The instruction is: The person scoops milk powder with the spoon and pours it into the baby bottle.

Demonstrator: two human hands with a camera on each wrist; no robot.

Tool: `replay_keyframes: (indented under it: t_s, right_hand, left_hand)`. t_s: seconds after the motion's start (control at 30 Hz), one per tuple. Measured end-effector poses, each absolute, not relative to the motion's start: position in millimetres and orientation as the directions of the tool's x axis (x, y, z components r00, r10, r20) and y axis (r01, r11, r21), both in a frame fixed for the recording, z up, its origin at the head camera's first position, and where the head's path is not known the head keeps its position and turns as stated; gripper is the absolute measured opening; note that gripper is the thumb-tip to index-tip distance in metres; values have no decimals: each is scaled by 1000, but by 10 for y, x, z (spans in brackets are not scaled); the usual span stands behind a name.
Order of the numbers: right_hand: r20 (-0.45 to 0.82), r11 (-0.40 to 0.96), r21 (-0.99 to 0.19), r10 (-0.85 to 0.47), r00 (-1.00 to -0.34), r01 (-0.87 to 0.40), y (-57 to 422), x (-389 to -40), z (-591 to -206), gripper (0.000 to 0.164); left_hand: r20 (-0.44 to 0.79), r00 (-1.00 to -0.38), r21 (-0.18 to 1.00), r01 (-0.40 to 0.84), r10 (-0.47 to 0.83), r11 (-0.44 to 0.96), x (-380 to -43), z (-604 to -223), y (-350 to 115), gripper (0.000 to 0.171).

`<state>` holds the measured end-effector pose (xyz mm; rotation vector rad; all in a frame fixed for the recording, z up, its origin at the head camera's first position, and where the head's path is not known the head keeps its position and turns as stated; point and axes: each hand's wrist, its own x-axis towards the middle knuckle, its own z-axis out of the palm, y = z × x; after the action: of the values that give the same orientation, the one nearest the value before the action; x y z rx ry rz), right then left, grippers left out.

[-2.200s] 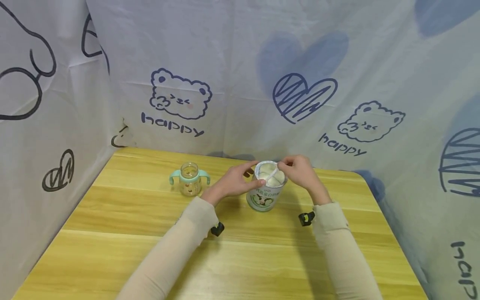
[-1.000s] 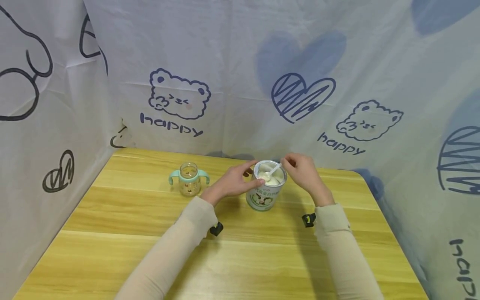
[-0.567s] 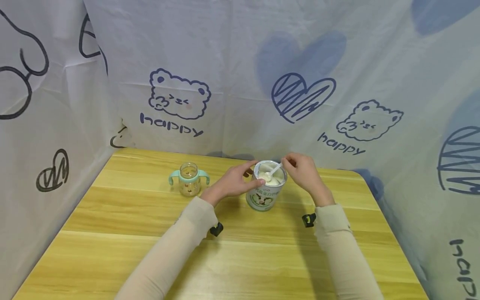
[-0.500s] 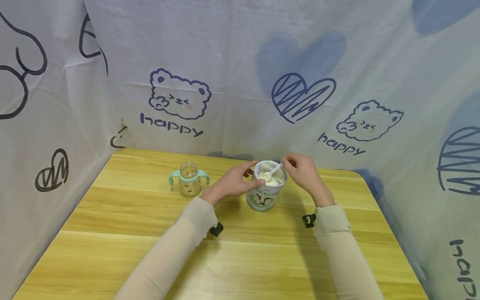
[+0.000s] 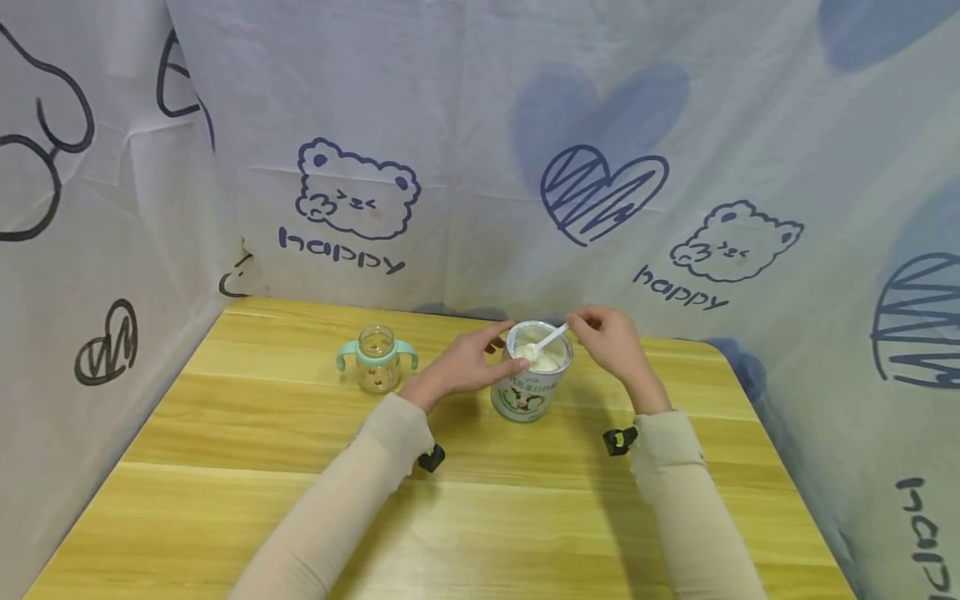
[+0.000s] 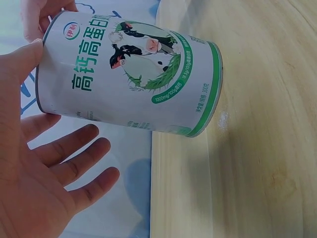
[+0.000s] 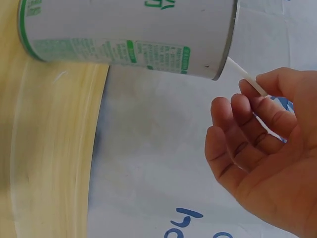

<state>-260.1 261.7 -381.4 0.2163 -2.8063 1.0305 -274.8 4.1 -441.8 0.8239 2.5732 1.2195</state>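
Note:
A white milk powder can (image 5: 525,398) with green lettering and a cow picture stands upright on the table, its top uncovered and pale powder (image 5: 550,360) showing inside. My left hand (image 5: 472,360) holds it by the rim, thumb in front and index finger behind; in the left wrist view the other fingers (image 6: 74,163) spread beside the wall. My right hand (image 5: 611,342) pinches the handle end of a white scoop (image 5: 551,337) between thumb and index finger. The handle slants down over the rim, and the scoop's bowl sits at the powder. In the right wrist view the can (image 7: 129,39) hides that bowl.
A clear baby bottle (image 5: 378,367) with mint-green handles, uncapped, stands on the wooden table (image 5: 487,525) left of my left hand. White cloth (image 5: 480,208) with bear and heart drawings hangs behind the table and along its sides.
The scoop, earlier seen lying across the can's mouth, now has its bowl down in the powder. My right hand has shifted slightly right. My left hand and the bottle stay put.

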Motion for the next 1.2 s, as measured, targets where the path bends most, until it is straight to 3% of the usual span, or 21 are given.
replay_keyframes:
  t_s: [0.27,0.67,1.03,1.2]
  right_hand:
    - [112,703,-705,-20,-994,-94,2632,-2587,-3761,35]
    - [101,662,-747,23,-995,-61,2639,-2573,-3643,33]
    - [122,590,-805,74,-990,-56,2557,-2535,-3457,36]
    - [132,578,-812,51,-990,-79,2464,-2539,-3422,35]
  left_hand:
    - [83,-833,738,420,547,528,-2738,-4391,2,82]
    - [88,-850,675,434,519,596,-2742,-4337,-96,86]
    - [224,-855,592,501,469,632,-2736,-4141,-384,58]
    - [228,-873,595,475,430,648,-2730,-4077,-572,61]
